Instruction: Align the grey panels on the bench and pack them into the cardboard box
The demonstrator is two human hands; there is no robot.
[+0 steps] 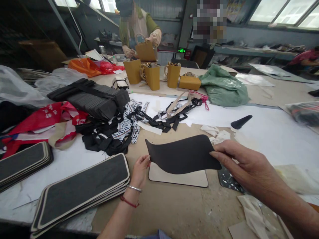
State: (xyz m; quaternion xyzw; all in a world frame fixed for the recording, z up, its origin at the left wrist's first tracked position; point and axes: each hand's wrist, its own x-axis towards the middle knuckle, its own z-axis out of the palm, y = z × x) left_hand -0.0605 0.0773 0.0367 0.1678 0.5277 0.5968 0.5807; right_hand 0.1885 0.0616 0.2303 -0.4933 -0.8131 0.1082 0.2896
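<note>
A black sheet (181, 154) is held, bent in a wave, over a pale panel (178, 180) on the table (171, 212). Its left edge is pinched in the grip of the left hand (140, 170), its right edge by the right hand (245, 162). Boards (86, 189) are stacked to the left.

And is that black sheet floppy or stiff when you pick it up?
The black sheet is probably bendy, since it curves in a wave between the left hand and right hand. It seems a little springy, not limp: it doesn't sag into folds. Likely light, too, because it looks thin.
</note>
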